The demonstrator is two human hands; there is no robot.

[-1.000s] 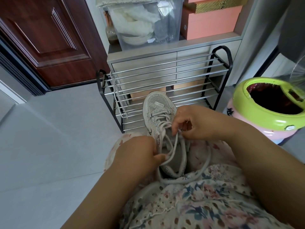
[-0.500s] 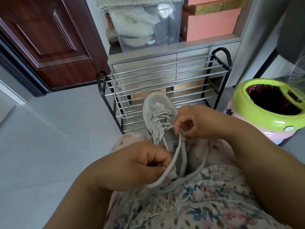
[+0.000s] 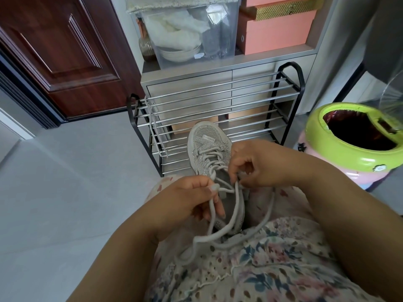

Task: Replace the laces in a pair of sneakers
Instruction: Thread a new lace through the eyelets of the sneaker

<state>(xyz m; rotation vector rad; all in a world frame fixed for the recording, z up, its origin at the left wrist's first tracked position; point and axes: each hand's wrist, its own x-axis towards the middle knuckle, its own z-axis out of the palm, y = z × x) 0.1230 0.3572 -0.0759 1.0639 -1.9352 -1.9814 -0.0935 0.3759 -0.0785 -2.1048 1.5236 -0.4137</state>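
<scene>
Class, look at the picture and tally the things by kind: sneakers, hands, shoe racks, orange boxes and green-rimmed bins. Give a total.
Sneakers: 1, grey sneaker
Hands: 2, left hand, right hand
Shoe racks: 1, shoe rack
Orange boxes: 2, upper, lower
Green-rimmed bins: 1, bin
Total: 7

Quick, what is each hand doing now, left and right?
Left hand: pinches the grey lace.
Right hand: fingers curled at the sneaker eyelets, pinching the lace.
</scene>
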